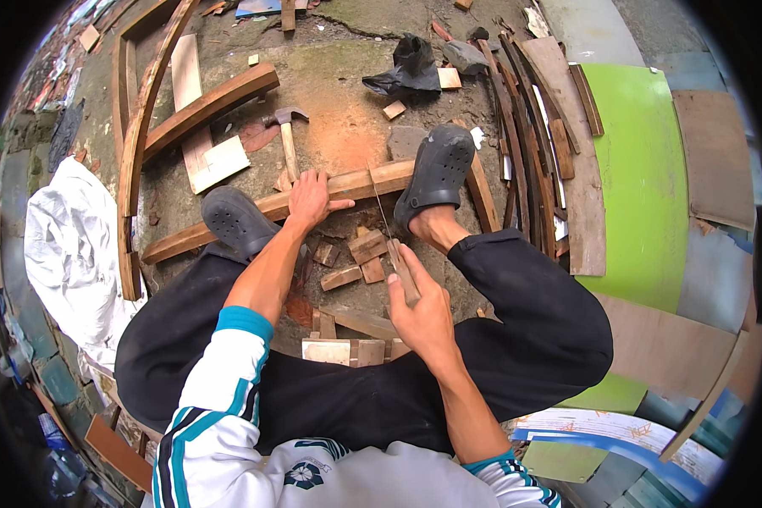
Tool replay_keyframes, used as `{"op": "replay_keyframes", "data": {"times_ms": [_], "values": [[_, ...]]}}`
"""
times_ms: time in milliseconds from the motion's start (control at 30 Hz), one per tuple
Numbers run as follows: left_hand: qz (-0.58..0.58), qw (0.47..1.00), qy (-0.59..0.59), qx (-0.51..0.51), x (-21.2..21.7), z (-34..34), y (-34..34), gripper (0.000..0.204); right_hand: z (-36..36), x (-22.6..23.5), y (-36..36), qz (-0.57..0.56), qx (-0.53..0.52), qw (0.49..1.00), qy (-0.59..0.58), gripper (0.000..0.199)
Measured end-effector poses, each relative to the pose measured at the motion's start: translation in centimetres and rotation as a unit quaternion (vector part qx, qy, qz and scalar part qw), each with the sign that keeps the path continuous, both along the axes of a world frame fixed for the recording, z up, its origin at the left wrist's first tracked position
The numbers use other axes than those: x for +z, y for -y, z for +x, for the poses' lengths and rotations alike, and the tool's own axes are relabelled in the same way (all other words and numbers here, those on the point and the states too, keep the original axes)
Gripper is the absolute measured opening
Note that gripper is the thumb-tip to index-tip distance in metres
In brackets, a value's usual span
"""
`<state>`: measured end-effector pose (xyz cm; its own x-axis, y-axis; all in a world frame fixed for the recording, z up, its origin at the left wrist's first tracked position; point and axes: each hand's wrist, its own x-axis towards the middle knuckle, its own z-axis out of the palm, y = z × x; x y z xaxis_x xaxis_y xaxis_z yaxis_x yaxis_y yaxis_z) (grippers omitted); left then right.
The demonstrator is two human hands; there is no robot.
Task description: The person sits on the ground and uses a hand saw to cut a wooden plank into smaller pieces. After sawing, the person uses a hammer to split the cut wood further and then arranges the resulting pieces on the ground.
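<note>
Sawing setup seen from above: person seated low, knees spread, both feet in dark grey clogs planted on a long wooden batten [347, 188] that runs left-right across the concrete ground [347, 118].

Left hand [309, 199] lies palm-down on the batten, fingers spread flat over its top, pressing rather than wrapping; it sits between the left clog [235, 222] and the saw line. Right clog [438, 173] pins the batten just right of the cut.

Right hand [421, 315] is closed tight around the wooden handle of a hand saw [385, 224]. The thin blade runs from the fist away to the far side and meets the batten between left hand and right clog. Blade is seen edge-on, teeth not readable.

Near side of the batten, between the legs: small wood offcuts [357, 258] scattered on the ground, plus a pale stool edge [351, 349] under the person.

Far side: claw hammer [287, 140] lying on the ground, head far, handle pointing near, just beyond the batten. Black plastic bag [411, 69] further out. Curved wooden ribs [144, 127] stacked far left, with a white sack [72, 245] at the left edge. Right: dark curved slats [525, 118], then a lime-green panel [643, 186] and plywood sheets.
</note>
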<state>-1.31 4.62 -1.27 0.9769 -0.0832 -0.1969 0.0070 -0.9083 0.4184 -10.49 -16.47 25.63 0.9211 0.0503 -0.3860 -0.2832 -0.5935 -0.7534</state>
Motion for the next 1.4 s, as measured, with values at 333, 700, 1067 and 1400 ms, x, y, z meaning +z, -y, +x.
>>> {"op": "replay_keyframes", "data": {"times_ms": [333, 700, 1067, 1400], "values": [[0.001, 0.999, 0.041, -0.010, 0.9, 1.7, 0.2, 0.089, 5.1, -6.9, -1.3, -0.017, 0.003, 0.998, 0.054, 0.049], [-0.005, 0.999, 0.031, -0.016, 0.9, 2.1, 0.8, 0.090, 6.5, -10.0, -1.6, -0.002, -0.051, 0.997, 0.054, 0.047], [-0.001, 1.000, -0.006, -0.030, 1.5, 2.0, 1.0, 0.092, 4.0, -7.7, -0.5, -0.005, -0.071, 0.996, 0.060, 0.048], [0.005, 1.000, -0.015, -0.021, 0.9, 2.1, 0.0, 0.091, -0.8, -4.1, 1.3, 0.048, -0.080, 0.994, 0.052, 0.045]]}}
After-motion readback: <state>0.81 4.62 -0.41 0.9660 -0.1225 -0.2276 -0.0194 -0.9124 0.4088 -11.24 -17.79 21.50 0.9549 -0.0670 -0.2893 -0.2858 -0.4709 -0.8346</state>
